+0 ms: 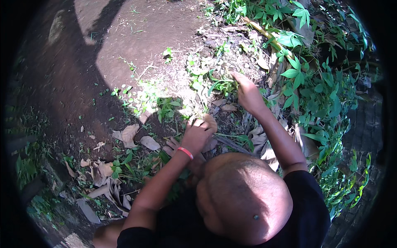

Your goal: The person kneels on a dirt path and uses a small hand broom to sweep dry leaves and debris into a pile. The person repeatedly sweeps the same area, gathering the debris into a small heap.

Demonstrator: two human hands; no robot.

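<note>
My right hand (250, 95) reaches out over a clump of green weeds (224, 86), with its palm side turned toward the leaves. Most of its fingers are hidden, so a grip on the stems cannot be made out. Closer to me, my left hand (198, 134), with a red wristband (186, 152) at the wrist, rests low with curled fingers. Its fingertips meet a tan, rounded thing (211, 123) that I cannot identify. Beside that wrist, the toes of a bare foot (171, 147) show on the ground.
My bent bare knee (245, 192) fills the lower middle. Bare brown soil (149, 37) spreads at upper left. Leafy plants (325, 93) and a yellowish stalk (266, 34) line the right side. Dry leaves (129, 135) and small weeds (169, 107) lie around the hands.
</note>
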